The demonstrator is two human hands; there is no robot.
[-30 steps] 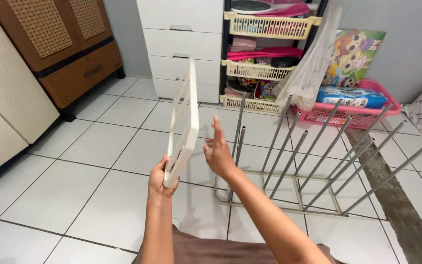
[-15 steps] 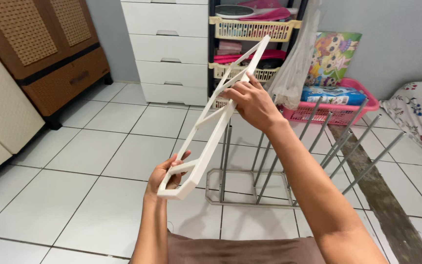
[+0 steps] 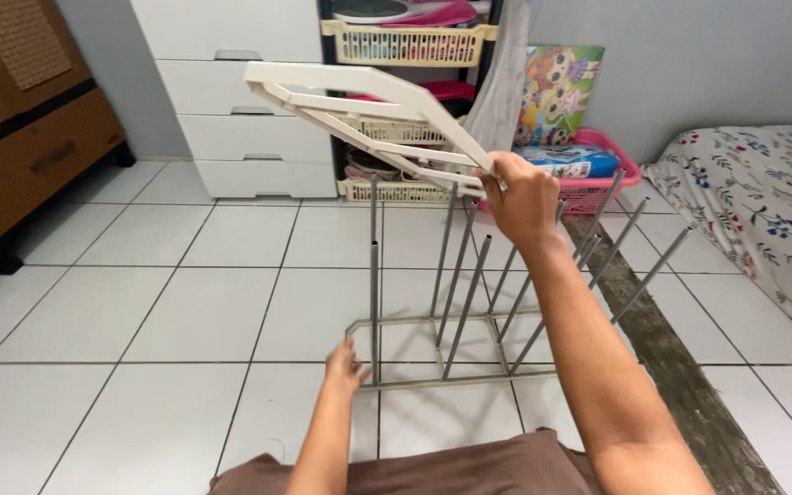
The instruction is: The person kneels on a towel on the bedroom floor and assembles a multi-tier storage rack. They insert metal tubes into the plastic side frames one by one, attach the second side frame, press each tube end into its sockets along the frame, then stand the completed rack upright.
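White frame [image 3: 373, 115]: you hold this flat, slatted plastic piece up in the air, roughly level, stretching away to the left of your grip and above the metal rods.
Right hand [image 3: 522, 197]: your fingers are clamped around the frame's near right end, arm reaching forward and up.
Left hand [image 3: 346, 368]: it hangs low, well below and left of the grip, fingers loosely spread and holding nothing, just beside the base bar of the rack.
Metal rack [image 3: 456, 316]: grey upright and slanted rods rise from a rectangular base on the white tiled floor [image 3: 139, 312], directly under your gripping hand; the tallest rods reach close to the frame.
Behind the grip: yellow plastic baskets [image 3: 405, 41] on a dark shelf, a white drawer chest [image 3: 249, 101] to their left, and a pink basket [image 3: 598, 160] holding a blue packet to the right.
Far right: a flowered mattress [image 3: 763, 202] lies on the floor.
Far left: a brown cabinet [image 3: 20, 137].
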